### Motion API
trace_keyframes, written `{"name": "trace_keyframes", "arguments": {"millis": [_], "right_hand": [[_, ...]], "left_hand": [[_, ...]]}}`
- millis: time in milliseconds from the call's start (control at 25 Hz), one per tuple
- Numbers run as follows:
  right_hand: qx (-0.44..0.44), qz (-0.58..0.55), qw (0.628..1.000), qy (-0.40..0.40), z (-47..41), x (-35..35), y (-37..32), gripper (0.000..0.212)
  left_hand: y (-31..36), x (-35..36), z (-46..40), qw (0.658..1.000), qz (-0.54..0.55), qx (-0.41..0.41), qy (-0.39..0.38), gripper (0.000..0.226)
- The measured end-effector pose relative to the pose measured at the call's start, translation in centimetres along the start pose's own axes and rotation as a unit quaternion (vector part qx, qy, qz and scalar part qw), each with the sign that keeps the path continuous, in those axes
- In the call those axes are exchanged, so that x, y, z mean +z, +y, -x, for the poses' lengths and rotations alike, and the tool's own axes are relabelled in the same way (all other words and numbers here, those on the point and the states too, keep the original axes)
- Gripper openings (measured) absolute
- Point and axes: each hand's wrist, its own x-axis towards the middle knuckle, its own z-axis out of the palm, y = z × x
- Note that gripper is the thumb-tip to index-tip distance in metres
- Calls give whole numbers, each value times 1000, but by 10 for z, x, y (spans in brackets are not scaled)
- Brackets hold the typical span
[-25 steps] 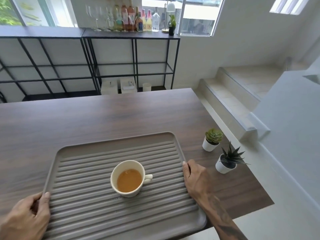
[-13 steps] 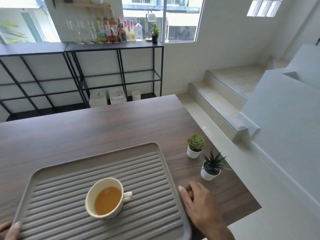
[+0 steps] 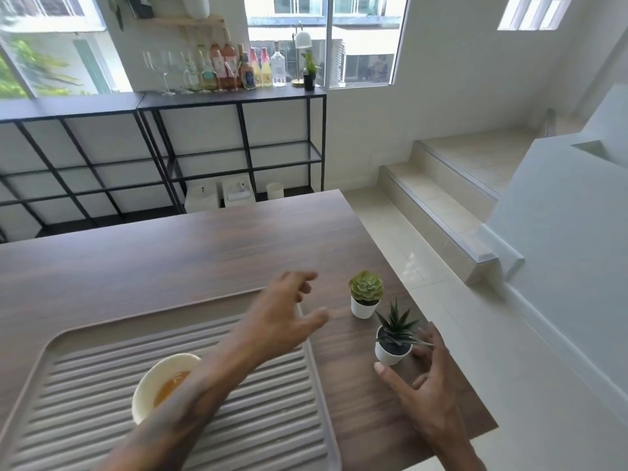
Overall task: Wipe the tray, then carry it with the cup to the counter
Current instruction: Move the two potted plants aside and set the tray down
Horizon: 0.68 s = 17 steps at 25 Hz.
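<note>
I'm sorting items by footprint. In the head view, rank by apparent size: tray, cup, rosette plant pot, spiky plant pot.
1. tray
2. cup, partly hidden by an arm
3. the two pots look alike: rosette plant pot, spiky plant pot, the latter nearer the camera.

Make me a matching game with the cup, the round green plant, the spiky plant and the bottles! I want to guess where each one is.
Things:
1. cup
2. round green plant
3. spiky plant
4. bottles

Places:
A. on the black shelf by the window
B. beside the right hand, near the table corner
C. on the ribbed tray, partly under the left forearm
D. just beyond the left hand fingertips

Pairs: 1-C, 2-D, 3-B, 4-A
</note>
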Motion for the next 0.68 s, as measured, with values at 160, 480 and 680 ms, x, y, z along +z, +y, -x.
{"name": "trace_keyframes", "arguments": {"millis": [160,480,680], "right_hand": [[-29,-23,999,0,-8,16,-4,97],[-51,-38,996,57,-13,17,4,63],[-11,-8,999,43,-16,20,13,64]], "left_hand": [[-8,73,-58,981,-33,-67,-178,99],[-22,116,-74,987,113,-80,-84,59],[-34,63,-91,988,128,-83,-10,61]]}}
